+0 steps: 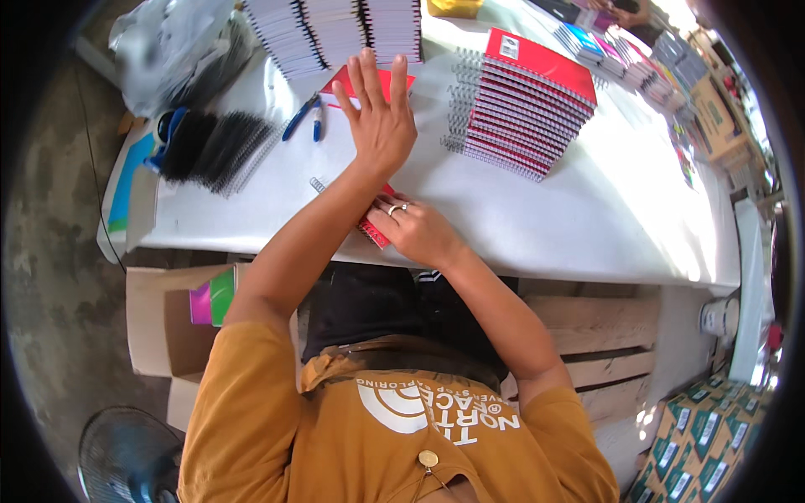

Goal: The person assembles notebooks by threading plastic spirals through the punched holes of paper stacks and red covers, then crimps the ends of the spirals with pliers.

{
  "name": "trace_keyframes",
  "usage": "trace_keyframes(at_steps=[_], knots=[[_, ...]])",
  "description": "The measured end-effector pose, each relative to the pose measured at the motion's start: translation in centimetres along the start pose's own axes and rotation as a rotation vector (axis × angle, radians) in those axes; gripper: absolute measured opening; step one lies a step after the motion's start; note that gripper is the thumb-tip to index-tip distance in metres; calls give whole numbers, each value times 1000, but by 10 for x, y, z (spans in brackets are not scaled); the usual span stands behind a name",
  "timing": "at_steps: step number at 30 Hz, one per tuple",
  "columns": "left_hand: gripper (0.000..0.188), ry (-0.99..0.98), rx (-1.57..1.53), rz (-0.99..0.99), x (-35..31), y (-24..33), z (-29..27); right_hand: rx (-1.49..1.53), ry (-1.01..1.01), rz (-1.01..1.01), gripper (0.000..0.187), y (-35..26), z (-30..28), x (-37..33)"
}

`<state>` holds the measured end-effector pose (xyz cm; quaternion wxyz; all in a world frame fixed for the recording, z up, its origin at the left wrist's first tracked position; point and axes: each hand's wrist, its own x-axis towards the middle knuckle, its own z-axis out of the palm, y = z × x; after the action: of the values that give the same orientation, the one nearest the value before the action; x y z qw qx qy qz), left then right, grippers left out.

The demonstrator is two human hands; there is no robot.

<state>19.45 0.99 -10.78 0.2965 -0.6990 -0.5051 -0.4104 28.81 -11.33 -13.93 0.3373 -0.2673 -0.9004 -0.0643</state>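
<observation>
My left hand [381,126] is raised over the white table with its fingers spread. It holds nothing and partly covers a red cover or sheet [401,84]. My right hand [419,230] is at the table's near edge, its fingers bent over a small red notebook [375,235]. Much of that notebook is hidden under my right hand and left forearm. A loose end of wire coil [317,184] sticks out to the left of my forearm. Blue-handled pliers [300,119] and a short blue tool or pen [318,126] lie left of my raised hand.
A tall stack of red spiral notebooks [537,109] stands right. Stacks of punched pages [335,33] are at the back. Black wire coils [222,151] and plastic bags [172,59] lie left. Below are an open cardboard box [149,323], a fan [126,457] and a wooden pallet [604,327].
</observation>
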Motion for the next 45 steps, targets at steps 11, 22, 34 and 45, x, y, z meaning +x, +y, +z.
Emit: trace_keyframes(at_steps=[11, 22, 34, 45], knots=[[66, 217, 68, -135, 74, -47, 23, 383, 122, 89, 40, 3, -7, -2], [47, 179, 282, 135, 23, -27, 32, 147, 75, -150, 32, -6, -9, 4], [29, -494, -523, 138, 3, -14, -91, 1028, 291, 721, 20, 13, -5, 5], [50, 32, -404, 396, -21, -21, -78, 900, 237, 472, 20, 17, -4, 0]])
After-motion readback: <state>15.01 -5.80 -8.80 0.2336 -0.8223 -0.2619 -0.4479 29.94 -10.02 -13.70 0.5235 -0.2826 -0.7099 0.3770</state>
